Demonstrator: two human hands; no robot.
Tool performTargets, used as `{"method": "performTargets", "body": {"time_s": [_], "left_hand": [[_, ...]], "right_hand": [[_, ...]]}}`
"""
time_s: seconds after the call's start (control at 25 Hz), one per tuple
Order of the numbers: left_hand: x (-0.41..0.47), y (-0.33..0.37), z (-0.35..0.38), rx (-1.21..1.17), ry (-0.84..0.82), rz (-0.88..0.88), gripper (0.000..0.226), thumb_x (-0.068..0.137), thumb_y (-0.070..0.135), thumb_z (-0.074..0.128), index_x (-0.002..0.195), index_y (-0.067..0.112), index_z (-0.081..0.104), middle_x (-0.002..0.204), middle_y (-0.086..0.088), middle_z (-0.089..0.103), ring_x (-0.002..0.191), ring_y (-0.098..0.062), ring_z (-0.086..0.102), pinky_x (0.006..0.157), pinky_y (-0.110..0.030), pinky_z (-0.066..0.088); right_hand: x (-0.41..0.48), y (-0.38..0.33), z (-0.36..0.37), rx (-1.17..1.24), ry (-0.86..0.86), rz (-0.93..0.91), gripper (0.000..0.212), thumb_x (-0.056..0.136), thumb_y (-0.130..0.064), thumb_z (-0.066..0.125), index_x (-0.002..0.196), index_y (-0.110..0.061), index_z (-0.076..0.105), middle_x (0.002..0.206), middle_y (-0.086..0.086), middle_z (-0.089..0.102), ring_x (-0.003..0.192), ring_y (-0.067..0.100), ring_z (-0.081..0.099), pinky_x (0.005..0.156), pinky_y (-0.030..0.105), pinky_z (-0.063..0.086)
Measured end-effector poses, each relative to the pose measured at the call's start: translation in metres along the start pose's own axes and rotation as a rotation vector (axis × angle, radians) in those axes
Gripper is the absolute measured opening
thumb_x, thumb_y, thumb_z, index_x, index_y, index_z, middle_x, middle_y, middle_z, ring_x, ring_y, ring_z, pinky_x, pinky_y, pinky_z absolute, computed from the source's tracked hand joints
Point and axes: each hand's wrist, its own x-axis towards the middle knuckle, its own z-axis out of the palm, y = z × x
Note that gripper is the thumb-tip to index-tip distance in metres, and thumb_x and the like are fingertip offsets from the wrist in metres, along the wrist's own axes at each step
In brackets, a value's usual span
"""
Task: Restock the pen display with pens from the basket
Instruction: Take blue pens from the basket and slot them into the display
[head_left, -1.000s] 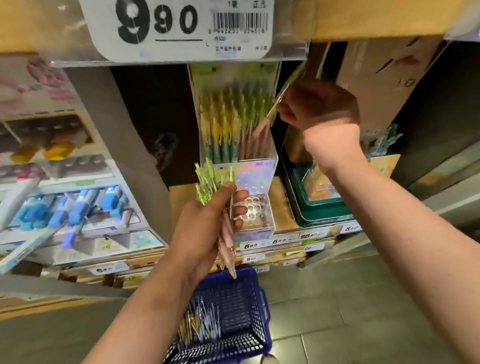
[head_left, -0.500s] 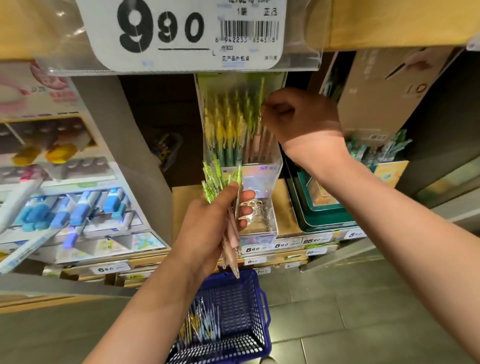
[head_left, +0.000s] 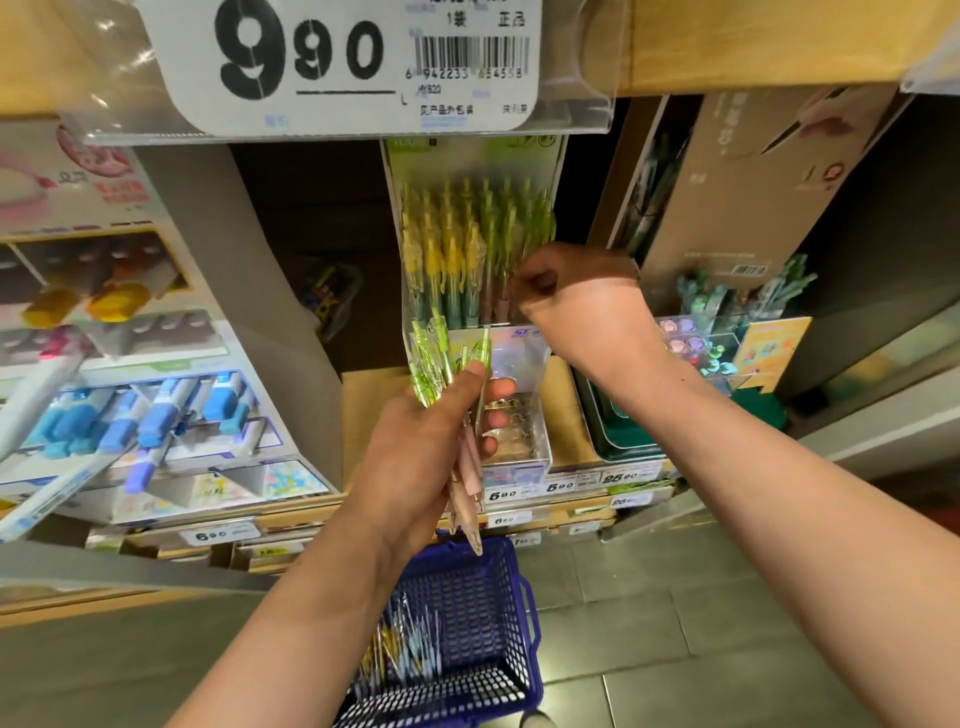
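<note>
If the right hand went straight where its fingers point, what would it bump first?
Most likely the pens standing in the pen display: the right hand points left at them, seemingly almost touching.

Green-topped pens (head_left: 467, 249) stand upright in the display (head_left: 514, 353), above the blue basket (head_left: 498, 587).

You have 1 view only: the head camera, worn on your head, wide-angle, facing forward and down; it sits near the pen display (head_left: 475, 249); the price label (head_left: 343, 62) fills the top edge; the basket (head_left: 467, 649) on the floor (head_left: 727, 623) lies at the bottom edge.
</note>
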Motion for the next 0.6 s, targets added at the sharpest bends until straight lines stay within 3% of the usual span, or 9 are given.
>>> {"method": "performTargets", "body": {"time_s": [0.12, 0.2, 0.28, 0.32, 0.4, 0.52, 0.6], "left_hand": [[0.0, -0.002, 0.0, 0.011, -0.01, 0.002, 0.03, 0.1, 0.04, 0.062, 0.091, 0.022, 0.084, 0.096, -0.014, 0.076, 0.08, -0.019, 0.062, 0.07, -0.032, 0.052], [0.0, -0.002, 0.0, -0.006, -0.029, 0.006, 0.03, 0.1, 0.039, 0.063, 0.093, 0.018, 0.083, 0.096, -0.01, 0.076, 0.079, -0.017, 0.064, 0.067, -0.029, 0.054], [0.0, -0.001, 0.0, -0.043, -0.061, 0.004, 0.03, 0.099, 0.038, 0.064, 0.1, 0.014, 0.082, 0.101, -0.009, 0.077, 0.079, -0.013, 0.067, 0.066, -0.026, 0.055], [-0.001, 0.0, 0.0, -0.054, -0.071, -0.002, 0.031, 0.099, 0.038, 0.064, 0.104, 0.012, 0.081, 0.101, -0.008, 0.078, 0.08, -0.013, 0.069, 0.066, -0.025, 0.056], [-0.002, 0.001, 0.0, -0.065, -0.074, -0.015, 0.033, 0.098, 0.04, 0.065, 0.107, 0.011, 0.078, 0.096, -0.007, 0.077, 0.081, -0.014, 0.07, 0.067, -0.025, 0.056], [-0.002, 0.003, 0.002, -0.078, -0.077, -0.004, 0.032, 0.099, 0.038, 0.063, 0.11, 0.012, 0.077, 0.096, -0.007, 0.077, 0.082, -0.015, 0.071, 0.069, -0.027, 0.058], [-0.001, 0.002, 0.004, -0.07, -0.072, -0.002, 0.034, 0.1, 0.037, 0.062, 0.113, 0.01, 0.076, 0.099, -0.008, 0.078, 0.084, -0.016, 0.072, 0.071, -0.027, 0.059]], "right_hand": [[-0.014, -0.001, -0.002, 0.102, 0.044, 0.076, 0.011, 0.089, -0.021, 0.065, 0.091, -0.022, 0.075, 0.082, 0.001, 0.074, 0.074, 0.019, 0.067, 0.067, 0.026, 0.053], [-0.03, -0.003, -0.002, 0.275, 0.053, 0.134, 0.013, 0.091, -0.028, 0.063, 0.087, -0.021, 0.074, 0.073, -0.006, 0.07, 0.068, 0.004, 0.062, 0.062, 0.009, 0.046], [-0.048, -0.005, -0.004, 0.614, -0.25, 0.25, 0.025, 0.095, -0.044, 0.057, 0.092, -0.028, 0.075, 0.075, -0.013, 0.071, 0.07, -0.004, 0.063, 0.07, 0.009, 0.045], [-0.055, -0.006, -0.006, 0.764, -0.447, 0.303, 0.027, 0.095, -0.05, 0.054, 0.096, -0.034, 0.075, 0.076, -0.016, 0.07, 0.071, -0.004, 0.064, 0.075, 0.017, 0.046], [-0.065, -0.004, -0.006, 0.888, -0.61, 0.31, 0.024, 0.096, -0.053, 0.053, 0.098, -0.043, 0.074, 0.077, -0.016, 0.067, 0.074, -0.003, 0.063, 0.078, 0.025, 0.047], [-0.068, -0.006, -0.005, 1.01, -0.481, 0.367, 0.019, 0.099, -0.04, 0.059, 0.103, -0.034, 0.077, 0.074, -0.014, 0.065, 0.069, 0.005, 0.064, 0.069, 0.015, 0.05], [-0.066, -0.009, -0.004, 1.018, -0.406, 0.419, 0.019, 0.099, -0.033, 0.06, 0.102, -0.027, 0.078, 0.072, -0.011, 0.065, 0.065, 0.007, 0.062, 0.064, 0.015, 0.051]]}}
